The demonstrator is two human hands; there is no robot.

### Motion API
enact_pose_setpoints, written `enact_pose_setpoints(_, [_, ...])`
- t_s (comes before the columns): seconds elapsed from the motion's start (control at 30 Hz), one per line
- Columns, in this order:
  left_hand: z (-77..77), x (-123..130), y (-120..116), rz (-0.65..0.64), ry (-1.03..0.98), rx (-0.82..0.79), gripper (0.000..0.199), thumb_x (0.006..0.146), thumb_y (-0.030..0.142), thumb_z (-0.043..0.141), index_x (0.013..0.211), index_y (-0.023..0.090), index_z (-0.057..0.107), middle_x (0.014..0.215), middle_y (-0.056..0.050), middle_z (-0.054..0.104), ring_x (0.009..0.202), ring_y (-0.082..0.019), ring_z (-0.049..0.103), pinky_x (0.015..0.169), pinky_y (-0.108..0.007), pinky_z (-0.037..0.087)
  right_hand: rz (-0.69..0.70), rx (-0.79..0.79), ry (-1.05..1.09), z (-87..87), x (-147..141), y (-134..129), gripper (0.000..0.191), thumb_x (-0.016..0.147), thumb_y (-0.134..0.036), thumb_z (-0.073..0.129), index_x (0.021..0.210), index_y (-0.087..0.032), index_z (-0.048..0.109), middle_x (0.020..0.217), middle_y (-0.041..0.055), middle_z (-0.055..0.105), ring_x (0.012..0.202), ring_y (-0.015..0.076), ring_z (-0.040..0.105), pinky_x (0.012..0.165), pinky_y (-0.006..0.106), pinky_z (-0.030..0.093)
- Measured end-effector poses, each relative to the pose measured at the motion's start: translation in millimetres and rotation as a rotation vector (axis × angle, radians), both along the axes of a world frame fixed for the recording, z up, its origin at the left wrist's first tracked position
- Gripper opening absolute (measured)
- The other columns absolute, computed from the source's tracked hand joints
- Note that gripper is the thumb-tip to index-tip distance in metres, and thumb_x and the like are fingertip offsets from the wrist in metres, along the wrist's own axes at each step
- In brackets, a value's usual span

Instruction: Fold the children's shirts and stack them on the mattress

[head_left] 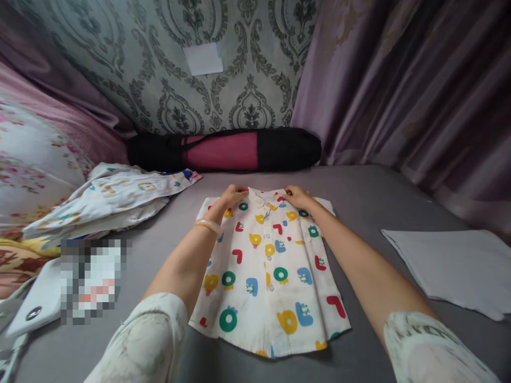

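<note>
A white short-sleeved shirt (255, 276) printed with colourful letters lies spread out, front up, on the grey sheet (159, 271), its collar pointing away from me. My left hand (235, 196) is closed on the shirt at the left side of the collar. On the right side of the collar, my right hand (296, 197) pinches the shirt near the shoulder. A pale bangle (209, 227) circles my left wrist. My forearms pass over the shirt's two sleeves and partly hide them.
Printed clothes (115, 197) are stacked at the left, near a white device (40, 298) and a blurred-out patch. A black and pink roll bag (223, 151) lies along the patterned wall. Folded grey-white cloth (451, 266) lies at the right. Purple curtains (371, 85) hang behind.
</note>
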State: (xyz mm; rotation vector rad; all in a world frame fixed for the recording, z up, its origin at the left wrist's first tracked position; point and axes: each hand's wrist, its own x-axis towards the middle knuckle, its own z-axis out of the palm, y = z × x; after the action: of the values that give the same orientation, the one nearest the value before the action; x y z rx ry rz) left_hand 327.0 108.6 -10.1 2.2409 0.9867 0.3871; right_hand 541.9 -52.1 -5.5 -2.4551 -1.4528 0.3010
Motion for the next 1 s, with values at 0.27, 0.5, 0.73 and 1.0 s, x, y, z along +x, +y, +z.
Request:
enact_pose_setpoints(0.27, [-4.7,-10,-11,-0.005,0.138,0.359,0.03,0.091,0.039,0.046,0.102,0.02,0.066,0.1,-0.01,0.071,0.097,-0.025,0.062,0.09,-0.037,0.038,0.113,0.13,-0.277,-9.6,-10,-18,0.029,0.097,-0.036,0.041,0.108,-0.018,0.061,0.114,0.0133,0.065,0.109,0.0277,0.054,0.094,0.04,0.033])
enact_pose_setpoints(0.5, [25.1,-59,32,0.028,0.441,0.222,0.046,0.082,0.061,0.047,0.078,0.021,0.068,0.072,-0.007,0.07,0.085,-0.028,0.063,0.084,-0.037,0.041,-0.023,-0.161,-0.075,14.6,49,-44,0.05,0.098,-0.05,0.032,0.093,-0.018,0.071,0.103,0.0142,0.072,0.098,0.0281,0.064,0.085,0.037,0.042])
enact_pose_setpoints(0.73, [32.5,-125,47,0.034,0.286,-0.109,0.053,0.062,0.071,0.061,0.073,0.019,0.067,0.066,-0.003,0.061,0.069,-0.021,0.056,0.058,-0.025,0.039,-0.051,-0.103,0.301,16.1,90,-84,0.029,0.079,-0.045,0.065,0.08,-0.017,0.072,0.085,0.0059,0.072,0.077,0.0195,0.063,0.062,0.024,0.043])
enact_pose_setpoints(1.0, [39.2,-151,39,0.091,0.076,-0.26,0.049,0.05,0.062,0.074,0.068,0.018,0.061,0.065,0.0,0.058,0.068,-0.016,0.053,0.058,-0.023,0.043,-0.111,0.018,0.456,20.2,92,-108,0.015,0.069,-0.032,0.071,0.071,-0.018,0.064,0.067,0.0003,0.064,0.064,0.0137,0.056,0.056,0.022,0.04])
